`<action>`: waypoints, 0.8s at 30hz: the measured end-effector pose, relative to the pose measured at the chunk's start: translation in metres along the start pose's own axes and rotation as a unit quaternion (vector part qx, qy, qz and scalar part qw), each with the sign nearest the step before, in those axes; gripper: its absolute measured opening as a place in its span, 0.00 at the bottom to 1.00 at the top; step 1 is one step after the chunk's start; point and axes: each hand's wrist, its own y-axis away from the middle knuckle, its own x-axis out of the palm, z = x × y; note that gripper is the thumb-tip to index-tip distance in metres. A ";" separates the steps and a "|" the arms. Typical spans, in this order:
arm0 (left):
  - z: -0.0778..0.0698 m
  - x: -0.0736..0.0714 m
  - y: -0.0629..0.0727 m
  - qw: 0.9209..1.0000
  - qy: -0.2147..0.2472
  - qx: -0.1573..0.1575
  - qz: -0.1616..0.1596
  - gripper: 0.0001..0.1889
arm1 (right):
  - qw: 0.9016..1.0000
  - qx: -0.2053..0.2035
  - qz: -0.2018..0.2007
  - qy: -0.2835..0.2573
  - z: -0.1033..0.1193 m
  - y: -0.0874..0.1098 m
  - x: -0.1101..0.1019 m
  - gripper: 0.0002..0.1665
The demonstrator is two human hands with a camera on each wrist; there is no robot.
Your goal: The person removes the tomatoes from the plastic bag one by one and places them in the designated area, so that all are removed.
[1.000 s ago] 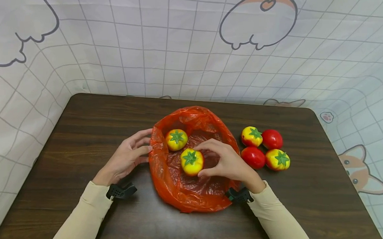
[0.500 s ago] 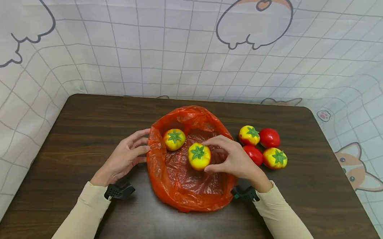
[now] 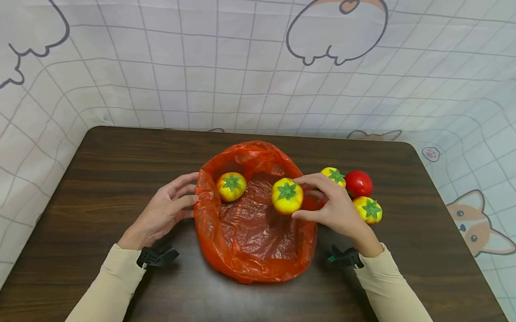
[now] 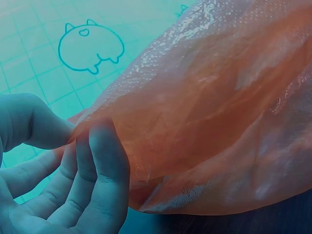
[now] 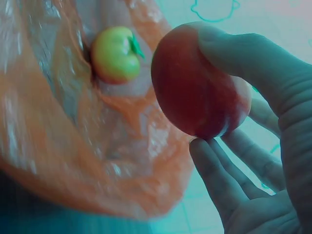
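Note:
An orange-red plastic bag (image 3: 212, 243) stands wide open at the middle of the table. My left hand (image 3: 163, 209) pinches its left rim between thumb and fingers; in the left wrist view the thin film (image 4: 146, 141) is caught at the fingertips. Over the bag's right side, my right hand (image 3: 338, 211) holds a yellow-and-red tomato (image 3: 287, 196) with a green leaf top, thumb and fingertips on its sides. From the right wrist view, the held tomato (image 5: 185, 83) shows its red underside. Another yellow tomato (image 3: 231, 187) lies inside the bag at the left.
Right of the bag sit a red tomato (image 3: 359, 184), a yellow tomato (image 3: 371, 210) and another yellow one (image 3: 333, 175), partly behind my right hand. Dark wooden table (image 3: 131, 159) surrounds the bag. A white grid-patterned curtain (image 3: 201, 80) rises behind.
My right hand has carried the held tomato up and rightward, from the bag's middle toward its right rim. My left hand stays on the left rim.

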 end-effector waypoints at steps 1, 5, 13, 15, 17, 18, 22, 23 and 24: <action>0.000 0.000 0.000 1.000 -0.001 0.000 0.000 0.33 | 1.000 0.002 -0.008 0.002 -0.001 0.001 -0.003 0.41; 0.000 -0.001 -0.001 1.000 -0.004 0.000 0.000 0.33 | 0.999 0.005 -0.034 0.001 -0.005 0.007 -0.015 0.41; 0.000 -0.001 -0.002 1.000 -0.011 0.004 -0.001 0.34 | 0.997 0.000 -0.081 0.007 -0.018 0.020 -0.040 0.41; 0.000 0.000 -0.002 1.000 -0.010 0.005 -0.002 0.33 | 0.996 0.000 -0.092 0.014 -0.020 0.023 -0.045 0.42; 0.000 0.000 -0.002 1.000 -0.008 0.006 -0.005 0.34 | 0.994 -0.001 -0.105 0.027 -0.023 0.025 -0.051 0.42; 0.000 0.000 -0.003 1.000 -0.009 0.005 -0.007 0.34 | 0.993 0.000 -0.112 0.037 -0.024 0.026 -0.054 0.42; -0.001 0.001 -0.002 1.000 -0.010 0.003 -0.013 0.34 | 0.990 0.013 -0.135 0.047 -0.026 0.030 -0.064 0.41; -0.001 0.001 -0.002 1.000 -0.011 0.003 -0.014 0.34 | 0.989 0.015 -0.140 0.044 -0.027 0.032 -0.066 0.41; -0.001 0.001 -0.002 1.000 -0.012 0.003 -0.014 0.34 | 0.989 0.018 -0.145 0.039 -0.028 0.033 -0.068 0.41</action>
